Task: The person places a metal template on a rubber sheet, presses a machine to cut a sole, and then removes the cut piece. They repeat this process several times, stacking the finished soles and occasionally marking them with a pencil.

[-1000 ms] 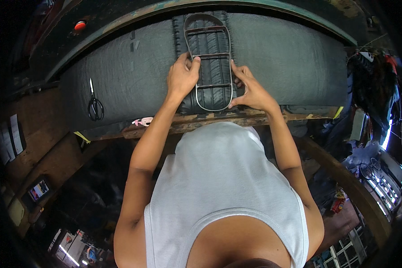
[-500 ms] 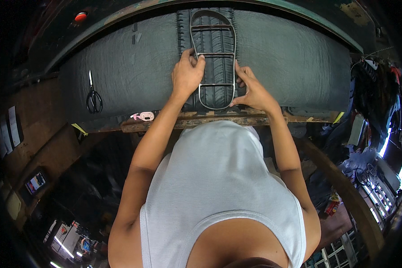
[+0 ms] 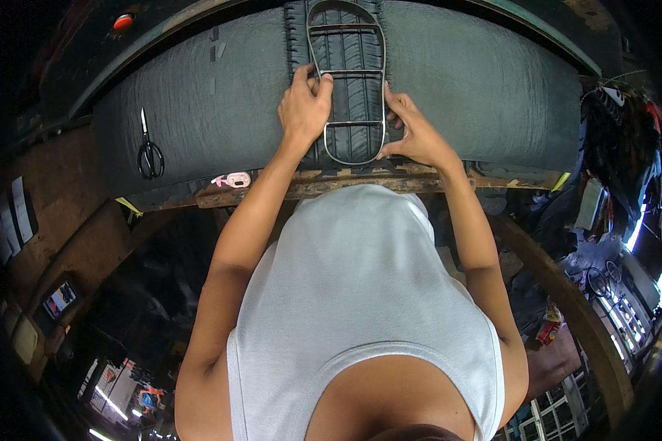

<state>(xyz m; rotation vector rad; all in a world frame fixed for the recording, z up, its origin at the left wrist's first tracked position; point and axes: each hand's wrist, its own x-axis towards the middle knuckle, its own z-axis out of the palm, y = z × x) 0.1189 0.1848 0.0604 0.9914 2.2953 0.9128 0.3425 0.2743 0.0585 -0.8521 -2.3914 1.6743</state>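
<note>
Head view, work surface: I see a wide grey rubber sheet (image 3: 456, 81) across a wooden bench (image 3: 360, 184), its edges bowed by the lens.
Head view, tyre strip: a black strip of tyre tread (image 3: 346, 81) lies on the middle of the sheet, running from near to far.
Head view, frame: a shoe-sole-shaped wire frame (image 3: 348, 73) lies flat on the tread, its rounded heel end near me and its toe end far.
Head view, left hand: my left hand (image 3: 304, 110) rests on the frame's left rail, fingers curled over the wire and pressing it down.
Head view, right hand: my right hand (image 3: 415, 132) sits at the frame's near right side, fingers spread, fingertips against the wire.
Head view, left side: scissors (image 3: 149, 151) lie on the sheet well to the left; a small pink object (image 3: 233, 179) sits at the bench's near edge.
</note>
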